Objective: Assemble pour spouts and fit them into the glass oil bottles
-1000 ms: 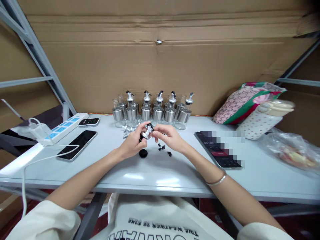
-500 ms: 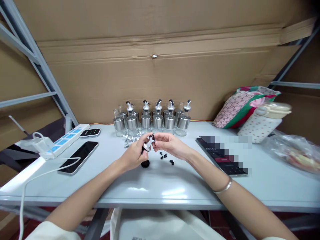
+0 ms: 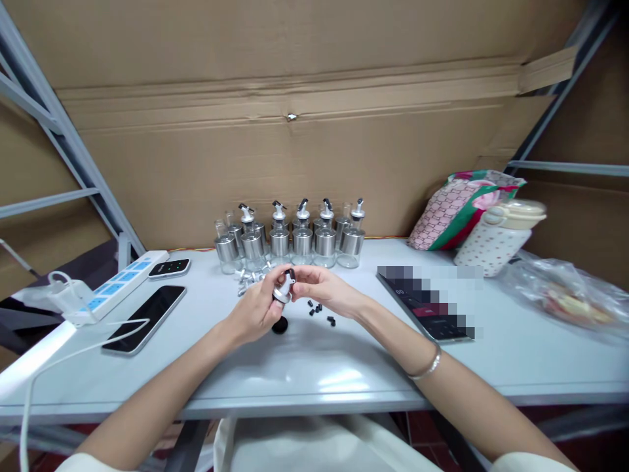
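Observation:
My left hand (image 3: 258, 308) is closed around a white and black pourer top (image 3: 284, 290). The fingertips of my right hand (image 3: 322, 290) pinch at the black flap on its upper end. Below my hands a round black cap (image 3: 280, 325) lies on the table. Several small black pieces (image 3: 316, 308) are scattered just right of it. Behind my left hand sits a pile of white spouts (image 3: 246, 280), partly hidden. Glass bottles with steel sleeves (image 3: 302, 242) stand in rows at the back, several topped with pourers.
On the left of the table (image 3: 295, 387) are a power strip (image 3: 120, 282), a cable and two phone-like devices (image 3: 147, 321). To the right lie a dark tablet (image 3: 427, 308), a patterned bag (image 3: 457, 210), a dotted flask (image 3: 496, 242) and a plastic bag (image 3: 574, 301).
The whole view has shifted slightly, so objects appear further left. The pourer top is tilted a little differently between my hands, which still hold it.

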The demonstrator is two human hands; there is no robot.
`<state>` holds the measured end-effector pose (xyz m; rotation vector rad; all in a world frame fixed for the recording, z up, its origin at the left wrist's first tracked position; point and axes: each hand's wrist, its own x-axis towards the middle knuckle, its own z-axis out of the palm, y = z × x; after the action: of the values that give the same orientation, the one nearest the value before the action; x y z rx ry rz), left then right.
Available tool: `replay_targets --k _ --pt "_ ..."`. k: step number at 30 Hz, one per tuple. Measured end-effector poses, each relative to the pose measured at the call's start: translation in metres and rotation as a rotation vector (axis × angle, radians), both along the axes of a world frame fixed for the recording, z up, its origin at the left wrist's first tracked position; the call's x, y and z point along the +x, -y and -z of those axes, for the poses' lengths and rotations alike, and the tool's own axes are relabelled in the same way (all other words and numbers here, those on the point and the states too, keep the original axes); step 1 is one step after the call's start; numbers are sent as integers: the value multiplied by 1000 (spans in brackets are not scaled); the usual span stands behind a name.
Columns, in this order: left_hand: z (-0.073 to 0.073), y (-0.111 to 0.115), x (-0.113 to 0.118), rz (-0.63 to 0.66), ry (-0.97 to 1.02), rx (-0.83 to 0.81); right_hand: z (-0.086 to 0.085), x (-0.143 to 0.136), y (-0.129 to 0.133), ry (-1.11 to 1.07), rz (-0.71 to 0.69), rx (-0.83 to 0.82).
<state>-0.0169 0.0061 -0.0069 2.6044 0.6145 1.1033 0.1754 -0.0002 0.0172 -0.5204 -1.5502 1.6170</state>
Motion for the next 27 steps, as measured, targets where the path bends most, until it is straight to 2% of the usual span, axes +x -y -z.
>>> replay_targets --k 2,4,5,7,9,11,12,15,17,19,23,25,27 --pt "-9 -5 -4 -18 -28 30 -4 3 1 -31 42 -11" --pt "-17 -18 -10 -72 55 44 -8 5 2 -106 84 -54" --pt "-19 -28 -15 -139 146 47 -10 6 2 -150 102 -81" --pt "-20 -52 -26 -381 363 21 -12 7 2 -221 134 -129" --pt "-14 -80 -41 -623 514 -76 -13 7 2 -254 164 -149" --pt "-2 -105 -55 -753 541 -282 -11 6 0 -257 203 -142" --pt "5 -114 -61 -775 505 -388 -10 6 -1 -255 225 -134" --pt "24 -129 -71 -782 445 -485 -6 6 -5 -260 289 -133" --pt "29 -129 -72 -807 425 -479 -6 8 -6 -277 327 -147" --pt "27 -125 -71 -865 433 -445 -7 10 -7 -299 344 -170" --pt "3 -107 -65 -961 537 -307 -9 13 -9 -304 388 -181" --pt "-11 -90 -56 -875 675 -185 -9 15 -9 -304 446 -156" --pt "-21 -66 -41 -692 730 -207 -8 16 -10 -320 479 -147"
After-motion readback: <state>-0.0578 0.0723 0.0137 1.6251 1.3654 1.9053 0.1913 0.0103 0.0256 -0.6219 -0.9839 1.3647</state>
